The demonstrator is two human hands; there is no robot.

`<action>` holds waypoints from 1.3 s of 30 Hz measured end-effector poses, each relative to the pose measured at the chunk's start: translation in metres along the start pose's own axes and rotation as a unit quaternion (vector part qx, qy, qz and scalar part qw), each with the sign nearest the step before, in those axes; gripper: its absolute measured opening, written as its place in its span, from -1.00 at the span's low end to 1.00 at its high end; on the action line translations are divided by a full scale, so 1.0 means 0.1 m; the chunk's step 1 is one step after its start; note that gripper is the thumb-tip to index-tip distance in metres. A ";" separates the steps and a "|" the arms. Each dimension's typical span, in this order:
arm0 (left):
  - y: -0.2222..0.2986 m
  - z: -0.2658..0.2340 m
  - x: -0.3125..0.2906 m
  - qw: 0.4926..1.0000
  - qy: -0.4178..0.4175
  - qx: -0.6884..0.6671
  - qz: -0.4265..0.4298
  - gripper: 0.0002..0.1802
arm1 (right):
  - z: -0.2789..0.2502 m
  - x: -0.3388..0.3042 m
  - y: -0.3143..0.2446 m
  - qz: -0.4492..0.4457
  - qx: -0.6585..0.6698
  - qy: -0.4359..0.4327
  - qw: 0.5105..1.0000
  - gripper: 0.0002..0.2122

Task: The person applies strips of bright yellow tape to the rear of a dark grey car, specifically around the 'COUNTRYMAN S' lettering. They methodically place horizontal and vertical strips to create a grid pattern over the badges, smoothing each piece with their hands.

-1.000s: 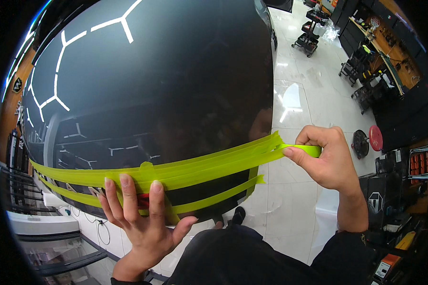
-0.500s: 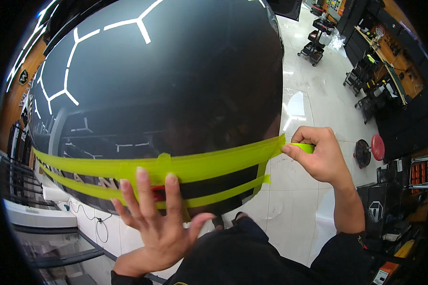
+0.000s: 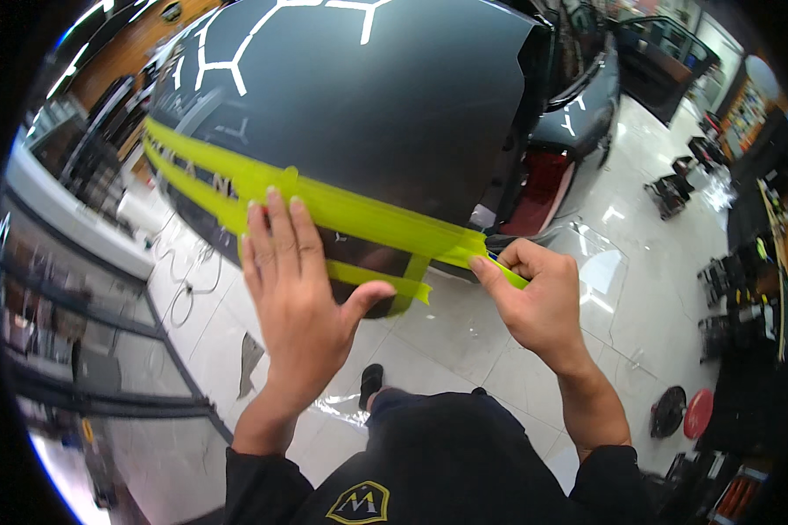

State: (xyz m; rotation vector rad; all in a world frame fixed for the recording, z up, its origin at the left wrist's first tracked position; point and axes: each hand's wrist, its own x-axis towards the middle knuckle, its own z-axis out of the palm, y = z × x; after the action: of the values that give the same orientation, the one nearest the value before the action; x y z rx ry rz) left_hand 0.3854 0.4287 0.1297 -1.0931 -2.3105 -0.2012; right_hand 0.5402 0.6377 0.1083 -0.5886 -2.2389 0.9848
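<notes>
Left hand [image 3: 293, 293] lies flat and open on the dark car body panel [image 3: 368, 105], fingers spread upward, the fingertips [image 3: 276, 199] pressing on the wide strip of yellow-green masking tape [image 3: 359, 214], thumb stretched out toward three o'clock. Right hand [image 3: 534, 302] is pinched shut on the free end of that same tape, thumb and forefinger gripping it just off the panel's lower edge, at about three o'clock from the left hand. The tape runs from ten o'clock down across the panel to the right hand; a second, thinner yellow-green strip [image 3: 368, 276] sits just below it, passing under the left thumb, with a short tab hanging down between the two hands. White line reflections [image 3: 236, 66] cross the panel at twelve o'clock. Glossy white tiled floor [image 3: 499, 367] below; a red round stool [image 3: 699, 413] sits at four o'clock.
</notes>
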 end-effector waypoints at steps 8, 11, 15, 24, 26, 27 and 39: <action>1.04 0.17 -0.15 0.997 -0.024 -0.068 0.005 0.22 | 0.00 -0.01 0.09 0.009 0.097 -0.023 0.995 -0.67; 1.14 0.22 -0.18 0.999 -0.019 -0.040 0.013 0.19 | 0.02 -0.01 0.13 0.016 0.140 -0.026 0.990 -0.67; 1.10 0.24 -0.26 0.997 -0.033 -0.049 0.039 0.21 | 0.11 -0.06 0.20 0.003 0.153 -0.015 0.988 -0.70; 1.13 0.22 -0.26 0.998 -0.033 -0.038 0.030 0.16 | 0.18 -0.09 0.03 0.044 0.148 0.038 0.987 -0.75; 1.11 0.23 -0.26 0.998 -0.029 -0.041 0.030 0.16 | 0.24 -0.09 0.00 0.045 0.104 0.062 0.992 -0.75; 1.10 0.24 -0.28 0.998 -0.030 -0.042 0.025 0.16 | 0.27 -0.11 -0.03 0.056 0.091 0.072 0.992 -0.75; 1.19 0.38 -0.23 0.990 -0.019 -0.136 0.041 0.26 | -0.19 -1.32 2.51 0.324 -0.144 0.311 0.882 -0.62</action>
State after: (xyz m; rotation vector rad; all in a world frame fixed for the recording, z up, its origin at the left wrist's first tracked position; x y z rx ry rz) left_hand 0.4696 0.5055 0.0735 -1.3331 -2.3121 -0.4783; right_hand 0.6839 0.7238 -0.1211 -1.6083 -1.6130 0.6037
